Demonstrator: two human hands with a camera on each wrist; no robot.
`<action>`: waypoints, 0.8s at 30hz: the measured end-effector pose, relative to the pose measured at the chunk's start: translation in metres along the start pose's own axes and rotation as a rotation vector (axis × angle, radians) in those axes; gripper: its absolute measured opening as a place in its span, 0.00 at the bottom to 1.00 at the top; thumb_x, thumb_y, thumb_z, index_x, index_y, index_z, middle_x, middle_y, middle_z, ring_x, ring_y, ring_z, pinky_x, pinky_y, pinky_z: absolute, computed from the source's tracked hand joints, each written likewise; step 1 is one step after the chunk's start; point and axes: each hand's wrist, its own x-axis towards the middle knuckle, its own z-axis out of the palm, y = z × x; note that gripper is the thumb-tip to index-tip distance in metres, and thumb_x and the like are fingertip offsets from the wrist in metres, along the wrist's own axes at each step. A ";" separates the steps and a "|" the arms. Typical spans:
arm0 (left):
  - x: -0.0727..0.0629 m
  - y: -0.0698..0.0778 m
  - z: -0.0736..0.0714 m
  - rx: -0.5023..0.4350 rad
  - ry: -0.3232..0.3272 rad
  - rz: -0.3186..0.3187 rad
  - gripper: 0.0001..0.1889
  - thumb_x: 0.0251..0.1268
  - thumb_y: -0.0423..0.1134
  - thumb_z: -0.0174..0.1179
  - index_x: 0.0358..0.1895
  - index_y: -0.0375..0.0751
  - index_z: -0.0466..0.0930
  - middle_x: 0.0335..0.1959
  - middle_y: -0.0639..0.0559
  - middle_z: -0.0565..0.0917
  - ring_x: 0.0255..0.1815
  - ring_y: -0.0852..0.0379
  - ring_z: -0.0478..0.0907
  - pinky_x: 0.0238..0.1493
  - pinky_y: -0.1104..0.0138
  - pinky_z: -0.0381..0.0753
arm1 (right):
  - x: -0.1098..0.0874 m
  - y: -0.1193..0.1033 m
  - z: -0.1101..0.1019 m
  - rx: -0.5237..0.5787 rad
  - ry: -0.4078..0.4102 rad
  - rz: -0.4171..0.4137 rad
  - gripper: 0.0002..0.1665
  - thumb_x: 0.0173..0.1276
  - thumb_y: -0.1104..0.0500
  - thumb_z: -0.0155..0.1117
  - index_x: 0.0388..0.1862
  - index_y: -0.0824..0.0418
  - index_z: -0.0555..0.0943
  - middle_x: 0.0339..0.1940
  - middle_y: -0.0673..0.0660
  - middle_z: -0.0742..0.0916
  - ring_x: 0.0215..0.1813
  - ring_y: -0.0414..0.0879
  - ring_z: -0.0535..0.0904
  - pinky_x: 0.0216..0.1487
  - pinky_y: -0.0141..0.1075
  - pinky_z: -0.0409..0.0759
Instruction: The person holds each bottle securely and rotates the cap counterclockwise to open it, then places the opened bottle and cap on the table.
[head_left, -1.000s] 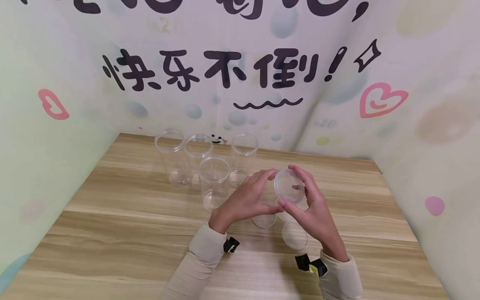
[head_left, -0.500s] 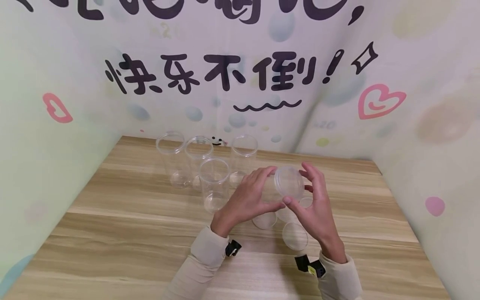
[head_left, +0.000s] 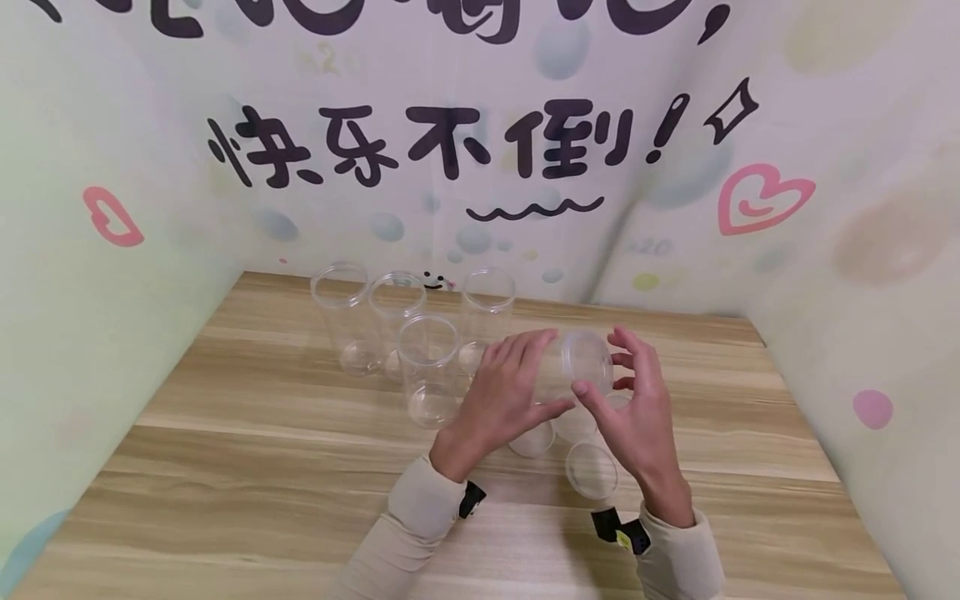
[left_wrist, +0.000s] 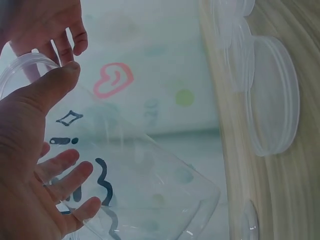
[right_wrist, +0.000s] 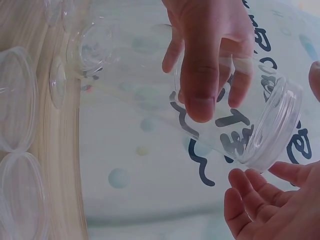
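Observation:
My left hand [head_left: 498, 392] grips a clear plastic cup [left_wrist: 150, 175] by its side, holding it tilted nearly sideways above the table. The cup's mouth points right, with a clear round lid [right_wrist: 275, 125] over it. Around that lidded end is my right hand [head_left: 641, 412], its fingers spread and loosely bent. Its thumb lies close to the near side of the rim, while the other fingers stand off the far side. Below both hands, several loose clear lids [head_left: 591, 471] lie on the table, some partly hidden by the hands.
Several clear cups stand upright on the wooden table [head_left: 247, 467], the nearest cup [head_left: 427, 375] just left of my left hand. A printed backdrop [head_left: 450, 233] rises behind the table, and pale side panels border it left and right.
My right fingers have spread away from the lid they were around a second ago. The left hand has turned the cup more sideways and shifted it slightly right.

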 end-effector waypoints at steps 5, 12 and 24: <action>-0.001 0.001 -0.001 -0.006 -0.012 -0.001 0.47 0.49 0.61 0.73 0.68 0.39 0.66 0.61 0.47 0.77 0.61 0.50 0.75 0.60 0.54 0.75 | 0.000 -0.001 0.002 -0.013 -0.001 0.018 0.41 0.57 0.62 0.76 0.69 0.64 0.70 0.59 0.63 0.79 0.51 0.50 0.76 0.41 0.26 0.70; -0.001 -0.002 -0.004 -0.029 -0.044 0.005 0.47 0.49 0.60 0.74 0.68 0.38 0.66 0.61 0.46 0.77 0.62 0.50 0.75 0.60 0.53 0.75 | 0.001 -0.003 0.002 -0.053 -0.031 0.003 0.38 0.56 0.61 0.77 0.65 0.64 0.74 0.58 0.61 0.80 0.51 0.48 0.76 0.39 0.28 0.70; 0.000 -0.011 -0.008 -0.112 -0.103 -0.017 0.46 0.51 0.60 0.72 0.69 0.38 0.65 0.61 0.47 0.77 0.62 0.50 0.75 0.59 0.53 0.75 | 0.007 -0.006 -0.002 -0.116 -0.110 -0.107 0.39 0.54 0.62 0.78 0.65 0.64 0.73 0.58 0.59 0.80 0.52 0.49 0.77 0.41 0.29 0.72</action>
